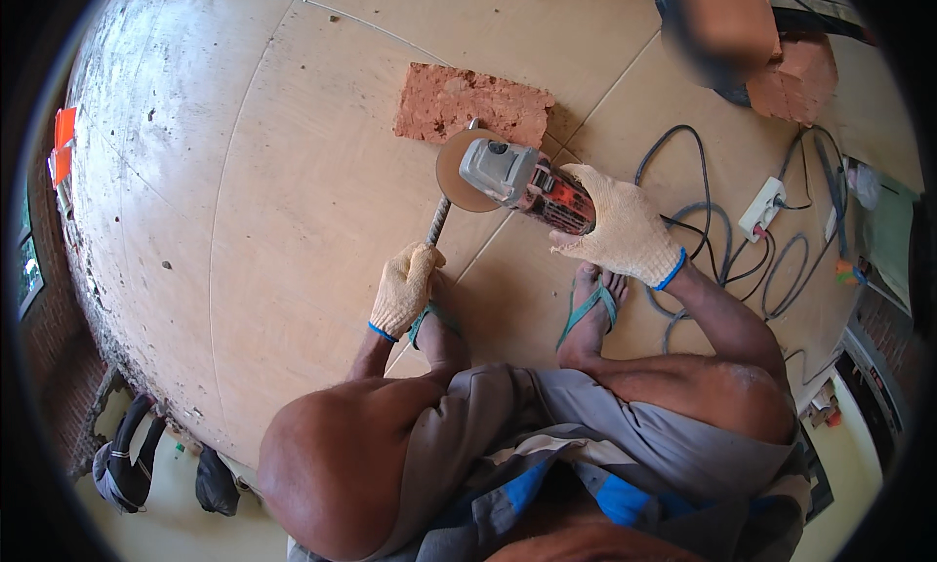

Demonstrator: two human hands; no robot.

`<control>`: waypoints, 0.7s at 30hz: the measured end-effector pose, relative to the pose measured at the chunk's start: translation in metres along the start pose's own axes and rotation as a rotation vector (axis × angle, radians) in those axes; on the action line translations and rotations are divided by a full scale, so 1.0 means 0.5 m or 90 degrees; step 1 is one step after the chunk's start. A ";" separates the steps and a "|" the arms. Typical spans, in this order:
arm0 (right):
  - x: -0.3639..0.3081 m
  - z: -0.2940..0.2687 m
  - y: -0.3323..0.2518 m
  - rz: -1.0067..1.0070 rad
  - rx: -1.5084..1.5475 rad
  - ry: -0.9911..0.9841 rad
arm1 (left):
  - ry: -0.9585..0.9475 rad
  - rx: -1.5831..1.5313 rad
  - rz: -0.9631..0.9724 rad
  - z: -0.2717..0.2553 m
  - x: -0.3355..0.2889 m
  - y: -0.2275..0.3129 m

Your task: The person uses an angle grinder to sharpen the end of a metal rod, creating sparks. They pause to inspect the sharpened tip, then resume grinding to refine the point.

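My left hand (405,287), in a cream knit glove, grips the near end of a ribbed steel bar (437,222) that runs up onto a red brick (473,103). My right hand (622,225), also gloved, holds an angle grinder (522,180) by its red and grey body. Its round disc (455,172) sits over the bar just in front of the brick. I am squatting, with my sandalled feet (592,303) right behind both hands.
The floor is large plywood sheets (273,191) with a rough edge at left. Grey and black cables (717,240) and a white power strip (762,209) lie to the right. More bricks (793,79) sit at top right.
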State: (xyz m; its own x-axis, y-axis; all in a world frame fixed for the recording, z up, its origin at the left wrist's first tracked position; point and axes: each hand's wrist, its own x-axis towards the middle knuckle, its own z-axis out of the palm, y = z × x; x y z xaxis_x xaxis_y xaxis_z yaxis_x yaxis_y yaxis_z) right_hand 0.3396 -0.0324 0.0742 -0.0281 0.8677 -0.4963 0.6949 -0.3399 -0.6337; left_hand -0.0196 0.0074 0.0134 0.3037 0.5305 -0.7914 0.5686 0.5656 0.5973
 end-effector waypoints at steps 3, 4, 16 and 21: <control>0.009 -0.007 0.001 0.020 0.001 -0.024 | 0.016 0.017 0.009 0.001 0.011 -0.015; 0.010 -0.008 0.001 0.012 0.004 -0.022 | 0.022 0.032 0.011 0.001 0.014 -0.021; 0.026 -0.010 0.015 0.029 0.032 -0.009 | -0.012 0.023 0.049 -0.011 0.029 -0.040; 0.024 -0.017 0.005 0.038 0.034 -0.045 | -0.036 -0.030 0.035 -0.016 0.035 -0.040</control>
State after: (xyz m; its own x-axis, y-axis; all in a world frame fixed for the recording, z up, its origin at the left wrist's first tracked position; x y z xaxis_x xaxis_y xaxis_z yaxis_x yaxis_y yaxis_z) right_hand 0.3471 -0.0198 0.0716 -0.0402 0.8182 -0.5735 0.6572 -0.4107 -0.6320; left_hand -0.0317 0.0104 -0.0111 0.3766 0.5256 -0.7628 0.5141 0.5665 0.6441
